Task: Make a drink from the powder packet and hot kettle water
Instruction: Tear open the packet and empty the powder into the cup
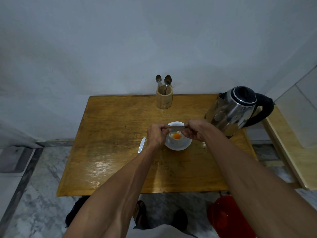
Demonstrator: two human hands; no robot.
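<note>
A white cup stands on a white saucer in the middle of the wooden table. Orange powder lies in the cup. Both hands hold a silvery powder packet stretched level just above the cup: my left hand pinches its left end, my right hand its right end. A steel electric kettle with a black handle stands at the table's right, close to my right hand.
A wooden holder with two spoons stands at the table's back edge. A silvery scrap lies left of the saucer. A red bin sits on the floor at the right, a wooden board beside the table.
</note>
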